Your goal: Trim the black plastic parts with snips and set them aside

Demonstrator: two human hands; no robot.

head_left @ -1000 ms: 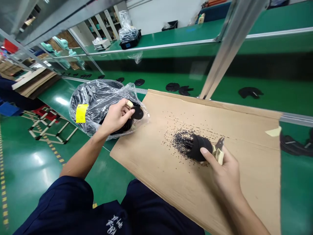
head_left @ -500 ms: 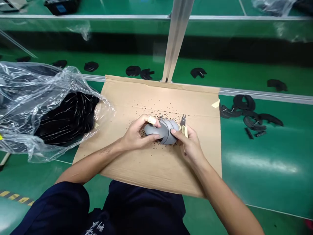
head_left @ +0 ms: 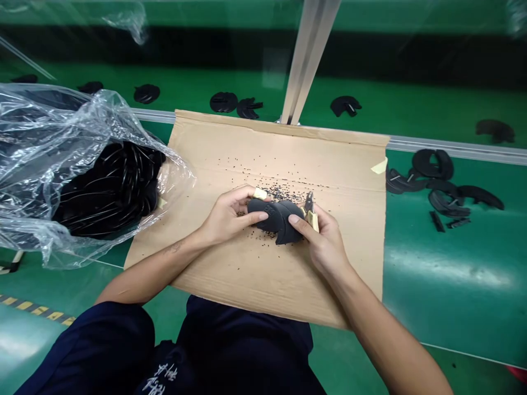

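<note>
Both hands hold a curved black plastic part [head_left: 284, 220] with overlapping blade-like sections, just above a cardboard sheet [head_left: 222, 285]. My left hand [head_left: 230, 216] pinches its left end between thumb and fingers; pale tape wraps one fingertip. My right hand [head_left: 325, 233] grips the part's right end with the thumb on top. Tucked in that same hand is a pair of nippers [head_left: 310, 208], handles wrapped in pale tape, jaws pointing away from me. Tiny black trimmings [head_left: 284, 191] lie scattered on the cardboard around and beyond the part.
A clear plastic bag [head_left: 94, 181] full of black parts [head_left: 111, 192] lies at the left. More loose black parts [head_left: 447, 197] rest on the green table at right. Several others line the far side, behind a metal rail [head_left: 453, 149] and upright post [head_left: 308, 60].
The part has been tilted in my hands; its surface looked grey and shiny before and now shows matt black with a notched lower edge. The view has shifted slightly downward.
</note>
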